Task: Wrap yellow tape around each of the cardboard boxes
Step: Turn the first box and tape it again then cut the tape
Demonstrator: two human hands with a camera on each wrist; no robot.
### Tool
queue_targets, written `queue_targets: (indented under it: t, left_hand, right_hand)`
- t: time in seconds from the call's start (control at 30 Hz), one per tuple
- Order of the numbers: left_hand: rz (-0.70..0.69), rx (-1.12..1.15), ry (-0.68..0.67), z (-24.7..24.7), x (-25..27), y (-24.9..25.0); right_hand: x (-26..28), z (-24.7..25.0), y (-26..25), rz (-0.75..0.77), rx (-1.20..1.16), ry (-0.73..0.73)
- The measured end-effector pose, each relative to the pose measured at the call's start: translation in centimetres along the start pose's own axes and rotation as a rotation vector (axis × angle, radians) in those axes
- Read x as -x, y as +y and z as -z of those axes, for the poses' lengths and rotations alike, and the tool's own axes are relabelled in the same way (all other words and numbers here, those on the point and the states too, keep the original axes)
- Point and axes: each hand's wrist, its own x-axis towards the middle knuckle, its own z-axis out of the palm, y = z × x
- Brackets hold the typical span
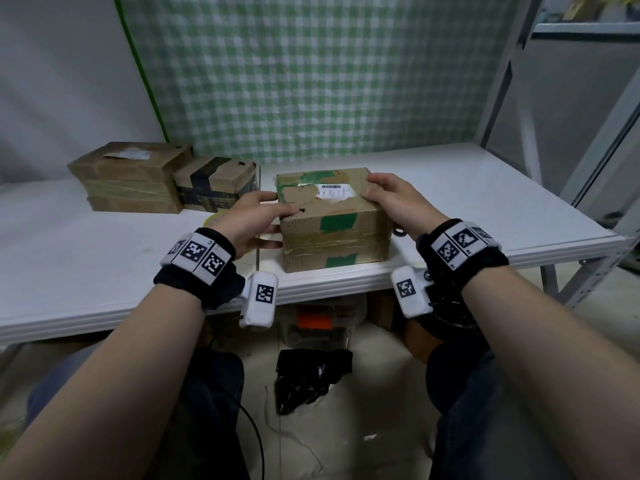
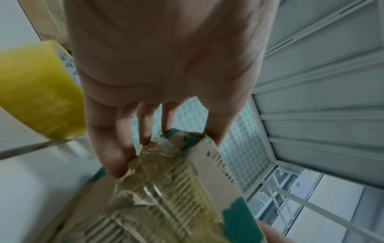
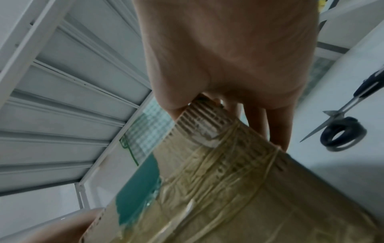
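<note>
Taped cardboard box (image 1: 334, 220) on worktop (image 1: 450, 188) edge — L hand (image 1: 247, 218) grips its left side, R hand (image 1: 394, 199) its right top corner, tape roll (image 2: 35, 88) left of box, scissors (image 3: 340, 125) right.

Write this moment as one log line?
left hand: grips box | right hand: grips box | tape roll: idle | scissors: idle

A white tabletop (image 1: 450, 188) carries three brown cardboard boxes: a green-patched box (image 1: 334, 220) at the front edge, a flat wide box (image 1: 130, 176) and a black-taped box (image 1: 218, 183) back left, plus black-handled scissors (image 3: 340, 125) and a yellow tape roll (image 2: 35, 92)
</note>
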Motion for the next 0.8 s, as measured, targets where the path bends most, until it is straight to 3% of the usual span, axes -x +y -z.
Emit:
queue_targets:
  t: [0.07, 0.2, 0.23, 0.3, 0.4, 0.47, 0.6, 0.8]
  left_hand:
    - [0.014, -0.012, 0.028, -0.2, -0.2, 0.0]
    - [0.072, -0.075, -0.031, 0.8, -1.2, 0.8]
    - [0.081, -0.068, -0.031, 1.1, -1.6, 1.0]
    - [0.059, -0.049, 0.012, 1.5, -2.6, 1.3]
    - [0.005, -0.064, 0.036, 1.5, -4.3, 1.3]
    - [-0.017, -0.053, 0.002, 1.3, -4.8, 1.1]
    - [-0.067, -0.089, 0.008, 1.1, -4.8, 0.9]
    - [-0.071, -0.179, 0.111, 1.0, -2.2, 1.0]
  right_hand:
    - [0.2, -0.1, -0.1, 0.025, -0.002, 0.034]
    - [1.0, 0.5, -2.0, 0.262, -0.099, 0.511]
    - [1.4, 0.9, -2.8, 0.287, -0.156, 0.526]
    - [2.6, 1.1, -4.3, 0.228, -0.186, 0.316]
    - [4.6, 0.3, -5.2, 0.071, 0.017, -0.161]
    - [5.1, -0.5, -5.1, 0.008, 0.055, -0.304]
    - [4.4, -0.7, -4.8, -0.016, 0.005, -0.192]
    - [2.3, -0.5, -3.0, 0.065, -0.007, 0.106]
